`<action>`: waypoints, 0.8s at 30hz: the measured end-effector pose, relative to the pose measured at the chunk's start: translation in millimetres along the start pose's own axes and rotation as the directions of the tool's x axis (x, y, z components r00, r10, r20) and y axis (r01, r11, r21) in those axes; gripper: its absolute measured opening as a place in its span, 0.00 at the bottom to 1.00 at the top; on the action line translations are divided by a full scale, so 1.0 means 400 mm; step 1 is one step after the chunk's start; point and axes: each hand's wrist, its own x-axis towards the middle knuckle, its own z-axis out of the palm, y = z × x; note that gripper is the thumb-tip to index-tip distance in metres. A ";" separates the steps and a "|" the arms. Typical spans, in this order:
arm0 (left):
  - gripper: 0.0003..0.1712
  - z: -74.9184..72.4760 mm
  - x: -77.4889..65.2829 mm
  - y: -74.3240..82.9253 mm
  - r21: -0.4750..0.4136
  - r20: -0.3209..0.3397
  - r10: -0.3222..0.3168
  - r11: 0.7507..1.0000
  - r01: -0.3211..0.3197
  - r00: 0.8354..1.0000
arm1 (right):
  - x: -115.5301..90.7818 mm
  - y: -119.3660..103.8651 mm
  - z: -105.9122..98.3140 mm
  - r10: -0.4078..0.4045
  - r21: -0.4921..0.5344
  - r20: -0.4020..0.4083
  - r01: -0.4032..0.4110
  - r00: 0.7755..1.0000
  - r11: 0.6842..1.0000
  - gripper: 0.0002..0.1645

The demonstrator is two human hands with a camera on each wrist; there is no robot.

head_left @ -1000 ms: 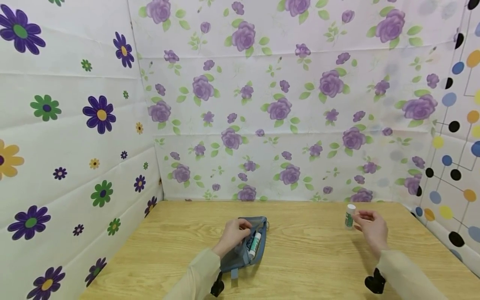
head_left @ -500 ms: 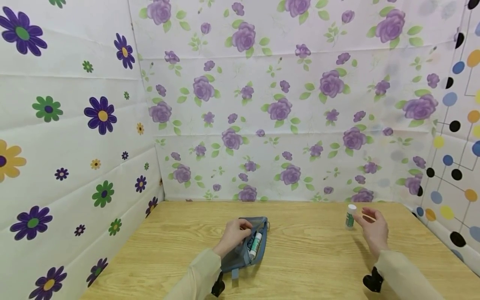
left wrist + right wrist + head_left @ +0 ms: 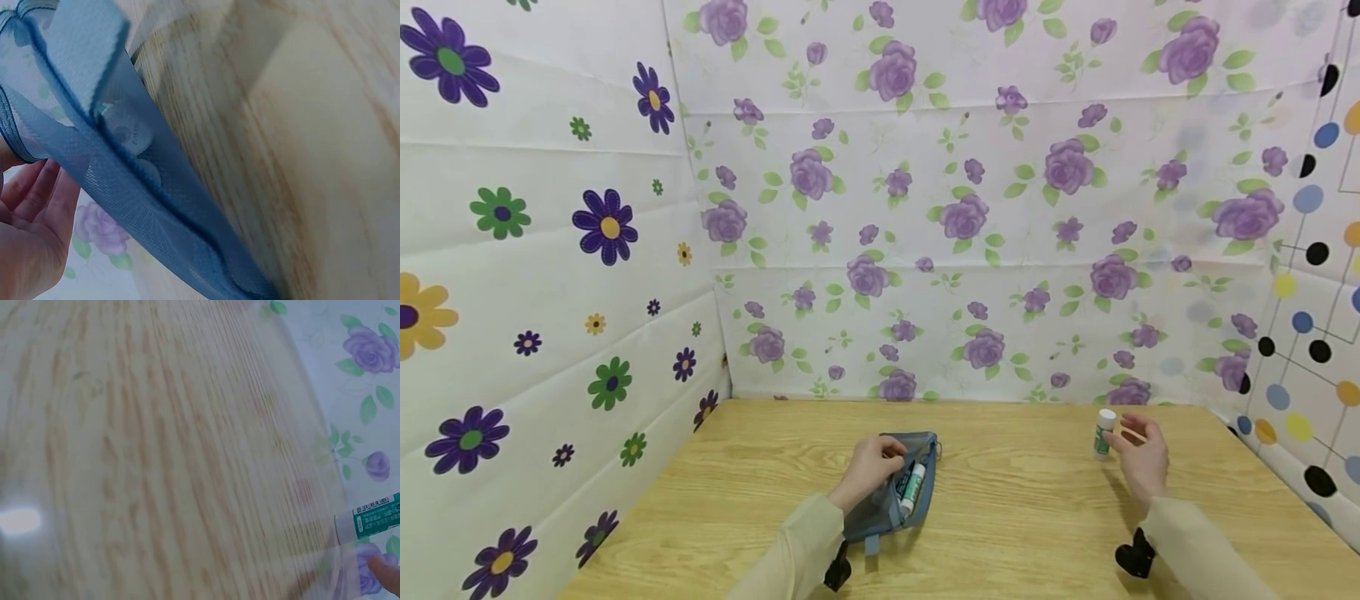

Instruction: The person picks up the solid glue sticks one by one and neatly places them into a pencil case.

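Observation:
My left hand point(image 3: 870, 471) grips the rim of a blue mesh pouch point(image 3: 868, 518), which lies with its mouth unzipped. Inside the pouch is a white glue stick point(image 3: 912, 489) with a green label, beside a dark item that is partly hidden. Through the mesh, the left wrist view shows round white ends point(image 3: 127, 128). On the right, another glue stick point(image 3: 1103, 434) with a white cap stands upright on the table. My right hand point(image 3: 1140, 457) is close by it, fingers spread and thumb beside the stick. Whether the thumb touches it is unclear.
A wood-grain table point(image 3: 1000, 500) lies under both hands. Flowered cloth point(image 3: 970, 217) hangs at the back edge, a daisy-print cloth point(image 3: 550, 275) at the left and a dotted cloth point(image 3: 1300, 358) at the right. Black wrist devices point(image 3: 1135, 554) sit below the sleeves.
My right fingers have drawn away from the standing glue stick and spread; the hand has then shifted slightly left. The left hand keeps its hold on the pouch. The head view has shifted slightly.

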 end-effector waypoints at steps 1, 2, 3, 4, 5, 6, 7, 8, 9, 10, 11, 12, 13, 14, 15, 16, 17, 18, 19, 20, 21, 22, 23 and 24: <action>0.09 0.000 0.000 0.000 -0.001 -0.001 0.001 1.000 -0.001 1.000 | 0.000 0.001 0.002 -0.002 0.003 -0.001 0.002 1.000 1.000 0.31; 0.09 0.000 -0.001 0.000 0.000 -0.002 0.001 1.000 -0.001 1.000 | 0.000 0.002 0.003 -0.001 0.010 0.000 0.001 1.000 1.000 0.31; 0.09 0.000 -0.001 -0.001 0.000 -0.002 0.003 1.000 -0.003 1.000 | -0.001 0.002 0.005 0.001 0.014 0.000 -0.001 1.000 1.000 0.31; 0.09 0.000 -0.001 -0.001 0.001 -0.002 0.002 1.000 -0.002 1.000 | -0.001 0.003 0.006 0.004 0.018 0.000 -0.004 1.000 1.000 0.31; 0.09 0.000 -0.001 -0.001 0.002 -0.001 0.002 1.000 -0.002 1.000 | -0.002 0.003 0.007 0.005 0.019 -0.001 -0.005 1.000 1.000 0.31; 0.09 0.000 -0.001 -0.001 0.001 -0.001 0.001 1.000 -0.001 1.000 | -0.003 0.004 0.008 0.007 0.021 0.001 -0.007 1.000 1.000 0.31; 0.09 0.000 -0.001 -0.001 0.001 0.001 -0.001 1.000 0.001 1.000 | -0.003 0.004 0.009 0.008 0.022 0.002 -0.009 1.000 1.000 0.31; 0.09 0.000 -0.001 -0.001 0.001 0.001 -0.001 1.000 0.001 1.000 | -0.003 0.005 0.010 0.009 0.024 0.002 -0.009 1.000 1.000 0.31; 0.09 0.000 -0.001 -0.001 0.001 0.002 -0.003 1.000 0.003 1.000 | -0.003 0.006 0.011 0.008 0.025 0.000 -0.008 1.000 1.000 0.31; 0.09 0.000 -0.001 0.000 0.002 0.002 -0.004 1.000 0.004 1.000 | -0.002 0.007 0.012 0.008 0.028 0.000 -0.008 1.000 1.000 0.31; 0.09 -0.001 -0.001 0.001 0.002 0.002 -0.005 1.000 0.005 1.000 | -0.002 0.007 0.013 0.007 0.027 -0.002 -0.007 1.000 1.000 0.31; 0.09 -0.001 -0.002 0.001 0.001 0.002 -0.005 1.000 0.005 1.000 | -0.002 0.007 0.013 0.007 0.026 -0.001 -0.007 1.000 1.000 0.31; 0.09 -0.001 -0.002 0.002 0.001 0.002 -0.004 1.000 0.004 1.000 | -0.001 0.008 0.014 0.005 0.020 -0.001 -0.005 1.000 1.000 0.31; 0.09 -0.002 -0.002 0.003 0.001 0.003 -0.003 1.000 0.003 1.000 | -0.001 0.009 0.015 0.007 0.015 0.001 -0.007 1.000 1.000 0.31; 0.09 -0.002 -0.003 0.003 0.001 0.004 -0.002 1.000 0.002 1.000 | 0.000 0.010 0.015 0.008 0.013 0.005 -0.008 1.000 1.000 0.32; 0.09 -0.002 -0.003 0.003 0.002 0.004 -0.003 1.000 0.003 1.000 | 0.000 0.011 0.016 0.008 0.009 0.010 -0.008 1.000 1.000 0.32; 0.09 -0.003 -0.004 0.004 -0.001 0.005 -0.002 1.000 0.002 1.000 | 0.001 0.012 0.017 0.008 0.003 0.013 -0.008 1.000 1.000 0.32; 0.09 -0.002 -0.004 0.004 -0.004 0.006 -0.001 1.000 0.001 1.000 | 0.001 0.014 0.017 0.011 0.001 0.018 -0.011 1.000 1.000 0.33; 0.09 -0.002 -0.005 0.004 -0.004 0.005 -0.002 1.000 0.002 1.000 | 0.002 0.016 0.018 0.015 0.002 0.021 -0.015 1.000 1.000 0.33; 0.09 -0.002 -0.005 0.004 -0.004 0.005 -0.001 1.000 0.002 1.000 | 0.003 0.017 0.018 0.022 0.007 0.021 -0.022 1.000 1.000 0.34; 0.09 -0.002 -0.005 0.003 -0.005 0.004 -0.001 1.000 0.001 1.000 | 0.004 0.018 0.019 0.025 0.012 0.019 -0.025 1.000 1.000 0.34; 0.09 -0.001 -0.004 0.002 -0.005 0.003 -0.002 1.000 0.002 1.000 | 0.005 0.019 0.020 0.032 0.015 0.015 -0.032 0.999 0.999 0.34; 0.09 -0.001 -0.004 0.002 -0.006 0.002 -0.003 1.000 0.003 1.000 | 0.006 0.020 0.021 0.037 0.017 0.013 -0.037 0.999 0.999 0.34; 0.09 -0.001 -0.004 0.001 -0.005 0.001 -0.004 1.000 0.004 1.000 | 0.005 0.020 0.021 0.042 0.024 0.011 -0.042 0.999 0.999 0.34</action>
